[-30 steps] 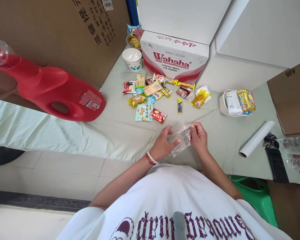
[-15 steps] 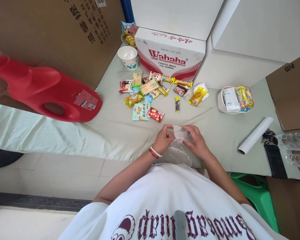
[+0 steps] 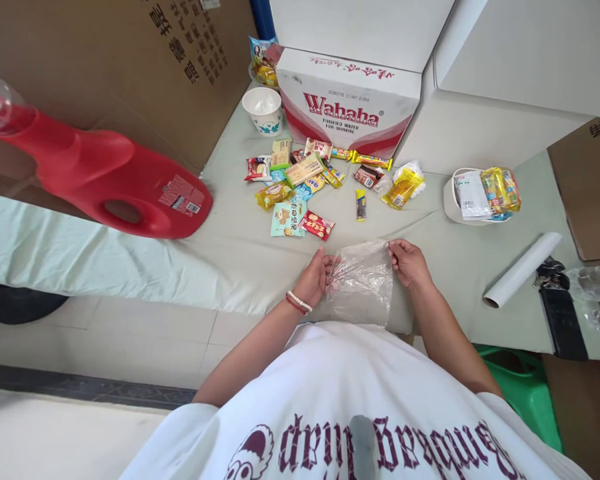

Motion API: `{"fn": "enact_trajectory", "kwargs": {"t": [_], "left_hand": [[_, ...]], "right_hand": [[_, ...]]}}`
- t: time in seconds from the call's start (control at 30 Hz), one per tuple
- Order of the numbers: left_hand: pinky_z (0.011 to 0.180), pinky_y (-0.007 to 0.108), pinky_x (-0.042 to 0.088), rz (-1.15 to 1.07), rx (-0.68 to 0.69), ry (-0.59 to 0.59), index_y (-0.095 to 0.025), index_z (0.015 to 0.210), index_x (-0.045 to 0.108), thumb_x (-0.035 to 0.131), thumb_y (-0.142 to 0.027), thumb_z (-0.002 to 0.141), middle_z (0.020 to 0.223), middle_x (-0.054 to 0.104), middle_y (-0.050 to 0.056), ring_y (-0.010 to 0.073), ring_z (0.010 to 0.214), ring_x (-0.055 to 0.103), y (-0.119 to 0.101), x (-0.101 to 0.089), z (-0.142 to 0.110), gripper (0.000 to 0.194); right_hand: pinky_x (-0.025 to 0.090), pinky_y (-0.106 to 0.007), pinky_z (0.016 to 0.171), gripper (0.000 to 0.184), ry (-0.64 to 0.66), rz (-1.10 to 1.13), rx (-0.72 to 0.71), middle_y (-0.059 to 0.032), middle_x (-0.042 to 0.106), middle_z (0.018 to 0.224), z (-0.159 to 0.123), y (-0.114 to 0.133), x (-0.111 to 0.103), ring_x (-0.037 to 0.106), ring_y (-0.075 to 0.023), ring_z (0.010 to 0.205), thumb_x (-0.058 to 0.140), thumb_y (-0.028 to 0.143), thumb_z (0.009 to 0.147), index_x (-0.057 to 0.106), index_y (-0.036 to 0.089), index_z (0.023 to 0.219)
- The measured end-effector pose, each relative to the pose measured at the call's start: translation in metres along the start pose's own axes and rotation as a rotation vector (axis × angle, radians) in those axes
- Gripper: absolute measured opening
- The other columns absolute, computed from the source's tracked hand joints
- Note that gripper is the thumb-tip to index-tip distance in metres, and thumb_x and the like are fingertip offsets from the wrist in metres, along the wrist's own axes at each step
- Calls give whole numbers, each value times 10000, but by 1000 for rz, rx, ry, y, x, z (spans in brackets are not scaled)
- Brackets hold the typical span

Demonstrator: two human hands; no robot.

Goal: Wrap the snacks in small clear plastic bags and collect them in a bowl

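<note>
Between my hands hangs a clear plastic bag point(image 3: 363, 283), spread out near the table's front edge. My left hand point(image 3: 316, 277), with beaded bracelets at the wrist, is closed on the bag's left side; part of the bag lies behind its fingers. At the upper right corner, my right hand point(image 3: 407, 261) pinches the bag between thumb and fingers. Beyond the bag lies a pile of wrapped snacks, among them a red packet point(image 3: 317, 225), a mint-green packet point(image 3: 287, 219) and a long cream-coloured pack point(image 3: 304, 170). A small yellow and dark packet point(image 3: 361, 205) lies apart from the pile.
A white Wahaba-style water carton point(image 3: 347, 100) stands at the back beside a paper cup point(image 3: 263, 112). On the left is a big red jug point(image 3: 125, 180). To the right are a white tub point(image 3: 451, 201) of packets, a white roll point(image 3: 523, 270) and a black phone-like slab point(image 3: 564, 325).
My hands have moved apart, the right one to the right and the left one slightly left. The bag, bunched up before, is now stretched wide between them.
</note>
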State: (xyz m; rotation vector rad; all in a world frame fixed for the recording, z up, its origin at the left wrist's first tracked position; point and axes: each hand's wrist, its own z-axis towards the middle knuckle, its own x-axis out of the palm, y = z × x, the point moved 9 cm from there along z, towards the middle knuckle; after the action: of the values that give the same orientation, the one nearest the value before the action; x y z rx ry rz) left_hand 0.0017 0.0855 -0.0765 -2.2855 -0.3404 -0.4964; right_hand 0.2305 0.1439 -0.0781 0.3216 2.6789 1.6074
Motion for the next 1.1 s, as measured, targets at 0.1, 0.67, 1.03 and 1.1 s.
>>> {"fn": "enact_trajectory", "kwargs": {"t": [0.1, 0.67, 1.03, 1.1], "left_hand": [[389, 175, 321, 130, -41, 62, -154, 935, 671, 812, -606, 691, 843, 710, 53, 96, 555, 579, -1, -3, -9, 532], [556, 243, 511, 216, -97, -28, -134, 778, 681, 880, -334, 623, 734, 744, 64, 155, 617, 688, 20, -41, -37, 322], [620, 256, 537, 190, 120, -51, -156, 776, 660, 877, -532, 638, 776, 753, 27, 138, 650, 683, 11, -35, -33, 456], [622, 269, 547, 174, 112, -63, -161, 782, 659, 876, -546, 632, 796, 760, 31, 154, 668, 697, 12, -35, -32, 467]], "right_hand": [[417, -202, 465, 358, -30, -72, -54, 32, 573, 698, 5, 11, -12, 504, -78, 535, 821, 452, 671, 626, 197, 829], [428, -274, 613, 199, 585, -772, -466, -5, 609, 793, -128, 9, 110, 532, -136, 654, 683, 422, 921, 658, 226, 902], [327, -247, 486, 368, 441, -434, -96, 59, 460, 585, -98, -31, 97, 392, -116, 493, 627, 590, 900, 566, 237, 816], [319, -247, 470, 380, 404, -404, -80, 62, 432, 589, -98, -27, 87, 369, -115, 485, 610, 604, 909, 537, 243, 815]]}}
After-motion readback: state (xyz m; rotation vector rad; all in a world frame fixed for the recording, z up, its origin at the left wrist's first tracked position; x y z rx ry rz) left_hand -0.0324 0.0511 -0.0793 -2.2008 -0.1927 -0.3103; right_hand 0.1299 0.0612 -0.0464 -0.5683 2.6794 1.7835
